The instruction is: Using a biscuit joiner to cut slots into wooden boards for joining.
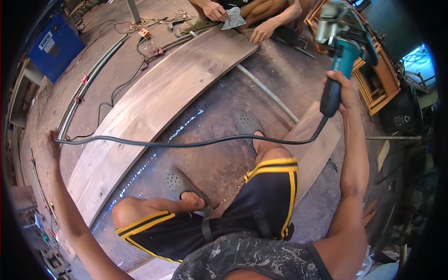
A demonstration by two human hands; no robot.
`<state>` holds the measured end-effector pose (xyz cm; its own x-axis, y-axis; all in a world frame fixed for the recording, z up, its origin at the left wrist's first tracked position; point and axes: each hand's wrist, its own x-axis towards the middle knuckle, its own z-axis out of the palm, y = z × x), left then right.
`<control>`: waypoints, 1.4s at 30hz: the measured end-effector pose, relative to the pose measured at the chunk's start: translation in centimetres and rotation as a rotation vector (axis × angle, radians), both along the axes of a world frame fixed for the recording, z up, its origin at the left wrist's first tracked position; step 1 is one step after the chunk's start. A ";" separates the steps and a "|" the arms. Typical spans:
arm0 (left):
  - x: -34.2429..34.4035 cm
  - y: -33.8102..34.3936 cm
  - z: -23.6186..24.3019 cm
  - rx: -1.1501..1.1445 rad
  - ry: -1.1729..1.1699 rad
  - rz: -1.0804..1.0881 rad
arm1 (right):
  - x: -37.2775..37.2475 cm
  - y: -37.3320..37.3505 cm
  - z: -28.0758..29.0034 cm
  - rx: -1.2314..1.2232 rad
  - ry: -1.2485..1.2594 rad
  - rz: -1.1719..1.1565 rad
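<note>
In my right hand (346,91) is a teal corded power tool (344,56), raised at the upper right and gripped by its black rear handle. Its silver head is blurred, so I cannot tell its exact kind. My left hand (53,142), out at the far left, is closed around the tool's black cord (186,143), which stretches across in front of me. Beneath the cord lies a long, wide wooden board (163,98), running from lower left to upper middle.
Another person's hand (263,32) rests at the board's far end; their other hand (214,10) is beside a clear plastic bag (233,18). A second board (315,135) lies by my right leg. Metal bar clamps (93,77), a blue machine (56,46) and a wooden frame (380,84) stand around.
</note>
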<state>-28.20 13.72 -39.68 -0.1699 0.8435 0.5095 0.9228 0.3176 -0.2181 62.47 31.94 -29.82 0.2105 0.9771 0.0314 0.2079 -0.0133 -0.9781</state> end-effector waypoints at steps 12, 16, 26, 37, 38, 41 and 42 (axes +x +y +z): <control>14.3 10.3 -20.1 -0.689 -0.649 -0.100 | -1.8 8.6 -16.9 -0.274 -0.543 0.206; 18.7 11.1 -18.8 -0.708 -0.658 -0.076 | -1.8 10.7 -20.8 -0.451 -0.648 0.306; 22.8 3.7 -13.3 -0.591 -0.617 0.145 | 0.6 22.4 -25.3 -0.577 -0.764 0.543; 29.6 1.0 -6.5 -0.535 -0.595 0.335 | 2.0 27.4 -26.9 -0.580 -0.891 0.716; 31.5 1.8 -6.0 -0.500 -0.598 0.318 | 1.8 27.9 -27.2 -0.570 -0.884 0.704; 36.8 0.1 -4.1 -0.431 -0.562 0.326 | 1.8 28.7 -26.3 -0.510 -0.882 0.700; 38.5 -0.7 -3.1 -0.431 -0.584 0.341 | 1.8 29.4 -26.9 -0.507 -0.863 0.716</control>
